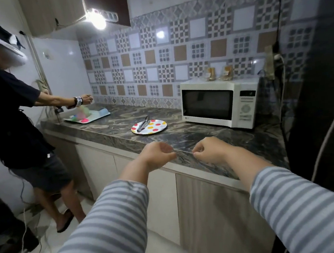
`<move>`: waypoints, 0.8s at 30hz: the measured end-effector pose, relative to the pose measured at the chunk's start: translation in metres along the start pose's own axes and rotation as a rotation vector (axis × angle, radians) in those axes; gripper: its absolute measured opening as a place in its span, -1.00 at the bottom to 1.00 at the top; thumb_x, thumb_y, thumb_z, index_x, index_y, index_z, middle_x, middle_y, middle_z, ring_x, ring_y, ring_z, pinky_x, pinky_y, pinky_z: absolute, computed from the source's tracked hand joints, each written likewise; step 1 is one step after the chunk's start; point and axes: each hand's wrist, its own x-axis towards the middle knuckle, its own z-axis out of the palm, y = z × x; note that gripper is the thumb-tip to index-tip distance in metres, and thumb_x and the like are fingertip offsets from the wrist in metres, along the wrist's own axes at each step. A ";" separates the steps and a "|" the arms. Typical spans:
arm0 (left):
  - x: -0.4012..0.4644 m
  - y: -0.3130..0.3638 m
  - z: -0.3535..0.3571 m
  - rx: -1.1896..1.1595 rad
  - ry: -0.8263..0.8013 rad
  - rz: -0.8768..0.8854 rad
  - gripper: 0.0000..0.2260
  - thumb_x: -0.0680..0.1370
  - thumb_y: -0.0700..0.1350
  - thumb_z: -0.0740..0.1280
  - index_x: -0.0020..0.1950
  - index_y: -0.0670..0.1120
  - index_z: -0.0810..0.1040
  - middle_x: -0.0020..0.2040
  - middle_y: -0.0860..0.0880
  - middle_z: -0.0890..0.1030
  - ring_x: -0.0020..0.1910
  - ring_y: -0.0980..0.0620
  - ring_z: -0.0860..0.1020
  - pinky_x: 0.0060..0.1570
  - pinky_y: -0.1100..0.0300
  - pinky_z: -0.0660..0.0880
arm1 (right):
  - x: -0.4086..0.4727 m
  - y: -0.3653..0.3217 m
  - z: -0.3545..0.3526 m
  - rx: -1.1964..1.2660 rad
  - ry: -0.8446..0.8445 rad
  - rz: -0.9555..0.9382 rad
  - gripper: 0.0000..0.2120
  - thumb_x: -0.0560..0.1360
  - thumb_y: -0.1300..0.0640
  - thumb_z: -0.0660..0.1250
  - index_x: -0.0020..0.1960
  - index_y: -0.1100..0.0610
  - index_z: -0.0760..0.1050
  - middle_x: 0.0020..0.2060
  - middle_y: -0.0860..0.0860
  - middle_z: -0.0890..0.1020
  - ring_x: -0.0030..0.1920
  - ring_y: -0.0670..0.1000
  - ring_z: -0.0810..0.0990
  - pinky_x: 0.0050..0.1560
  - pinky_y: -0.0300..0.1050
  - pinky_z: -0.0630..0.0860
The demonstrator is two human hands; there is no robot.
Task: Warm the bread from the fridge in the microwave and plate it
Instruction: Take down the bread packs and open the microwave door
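Observation:
A white microwave [219, 103] stands shut at the right end of the dark marble counter [193, 136]. Two clear bags of bread [219, 73] sit on top of it. A polka-dot plate [158, 128] lies to the microwave's left, with metal tongs [143, 123] resting across it. My left hand [156, 155] and my right hand [209, 149] hover above the counter's front edge, each pinching one end of a thin clear strand [183, 151] stretched between them. The dark fridge [317, 91] fills the right edge.
Another person [15, 124] stands at the far left, reaching over a tray of colourful items [86, 115]. Cables trail on the floor [31, 251] at bottom left. Pale cabinet doors [163, 198] run under the counter, and a bright lamp [98, 20] shines under the upper cabinet.

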 end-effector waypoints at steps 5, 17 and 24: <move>0.104 -0.012 -0.010 -0.003 -0.120 0.100 -0.63 0.49 0.02 0.40 0.24 -0.10 0.56 0.15 -0.02 0.61 0.13 0.02 0.57 0.13 0.21 0.48 | 0.075 0.017 -0.012 0.021 0.058 0.100 -0.75 0.53 0.07 0.25 0.12 0.04 0.63 0.09 -0.04 0.65 0.10 -0.01 0.59 0.17 -0.08 0.51; 0.317 0.034 0.030 0.008 -0.278 0.376 -0.66 0.50 0.02 0.37 0.23 -0.07 0.56 0.10 -0.03 0.63 0.08 0.01 0.58 0.10 0.21 0.46 | 0.196 0.103 -0.064 0.085 0.262 0.396 -0.74 0.56 0.04 0.24 0.19 0.04 0.59 0.12 -0.01 0.61 0.15 0.01 0.54 0.09 -0.20 0.42; 0.425 0.092 0.078 -0.018 -0.246 0.538 -0.56 0.48 0.07 0.40 0.32 -0.04 0.48 0.26 -0.01 0.53 0.23 0.02 0.49 0.25 0.17 0.40 | 0.258 0.184 -0.131 0.049 0.436 0.463 -0.73 0.55 0.09 0.22 0.20 0.02 0.57 0.16 -0.01 0.61 0.13 0.01 0.57 0.07 -0.19 0.47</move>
